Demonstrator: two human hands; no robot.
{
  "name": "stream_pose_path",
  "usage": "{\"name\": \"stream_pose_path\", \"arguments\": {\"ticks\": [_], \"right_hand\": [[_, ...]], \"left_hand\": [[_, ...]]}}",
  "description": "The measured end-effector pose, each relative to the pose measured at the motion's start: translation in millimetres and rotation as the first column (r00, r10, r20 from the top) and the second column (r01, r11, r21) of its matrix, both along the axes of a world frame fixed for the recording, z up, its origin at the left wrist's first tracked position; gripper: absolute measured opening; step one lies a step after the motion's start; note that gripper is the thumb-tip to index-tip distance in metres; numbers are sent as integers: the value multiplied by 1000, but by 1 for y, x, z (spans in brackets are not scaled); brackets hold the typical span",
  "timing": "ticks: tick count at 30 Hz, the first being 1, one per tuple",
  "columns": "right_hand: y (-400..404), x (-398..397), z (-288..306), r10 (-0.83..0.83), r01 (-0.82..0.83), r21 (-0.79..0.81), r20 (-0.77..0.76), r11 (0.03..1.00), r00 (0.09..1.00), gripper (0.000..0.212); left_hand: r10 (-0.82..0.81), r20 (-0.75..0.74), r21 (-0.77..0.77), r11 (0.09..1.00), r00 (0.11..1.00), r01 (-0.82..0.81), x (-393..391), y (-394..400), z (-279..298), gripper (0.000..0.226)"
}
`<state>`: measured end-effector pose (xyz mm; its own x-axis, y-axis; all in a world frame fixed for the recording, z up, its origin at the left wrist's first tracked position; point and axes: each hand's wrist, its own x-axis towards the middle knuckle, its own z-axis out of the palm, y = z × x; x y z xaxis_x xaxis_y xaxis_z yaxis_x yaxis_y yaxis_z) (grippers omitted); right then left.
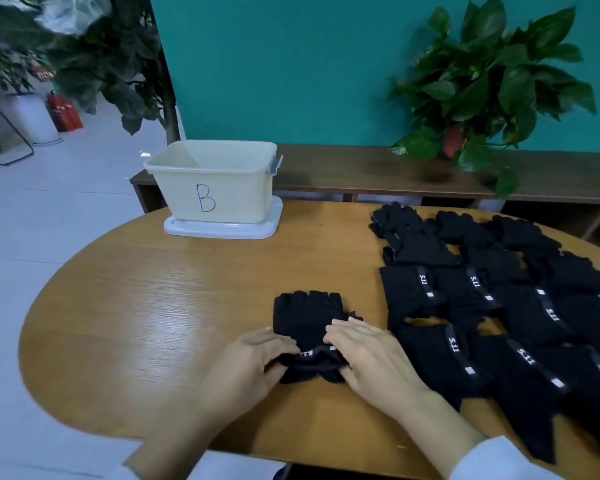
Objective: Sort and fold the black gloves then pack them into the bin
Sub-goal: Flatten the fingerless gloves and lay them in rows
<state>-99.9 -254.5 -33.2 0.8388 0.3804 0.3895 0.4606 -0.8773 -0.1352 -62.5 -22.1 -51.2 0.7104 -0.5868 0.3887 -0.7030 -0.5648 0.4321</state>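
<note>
The glove pair (pixel 309 327) lies flat on the table (pixel 153 323), finger ends pointing away from the person, its cuff end gathered between both hands. The left hand (pixel 253 362) pinches the cuff's left edge with curled fingers; the right hand (pixel 368 355) grips the right edge, thumb tucked beneath. This hold probably prepares the cuff to be folded toward the finger ends. Right of the right fingers, the unsorted gloves (pixel 499 306) lie in overlapping rows. Well beyond the fingertips stands the bin (pixel 215 181), marked "B", on its lid (pixel 222 230); no gloves are visible inside it.
</note>
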Motion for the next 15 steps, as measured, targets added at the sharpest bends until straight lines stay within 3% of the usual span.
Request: {"name": "stream_pose_path", "arguments": {"ticks": [6,11,15], "right_hand": [[1,1,-13,-18,15,28,110,999,994,63],[5,3,-18,-25,20,54,98,998,995,64],[8,10,-11,-46,40,61,104,997,994,67]], "left_hand": [[21,124,1,1000,992,-21,3,-1,-10,36],[43,236,30,998,971,-51,5,1,-13,31],[46,284,7,999,958,-50,9,1,-11,42]]}}
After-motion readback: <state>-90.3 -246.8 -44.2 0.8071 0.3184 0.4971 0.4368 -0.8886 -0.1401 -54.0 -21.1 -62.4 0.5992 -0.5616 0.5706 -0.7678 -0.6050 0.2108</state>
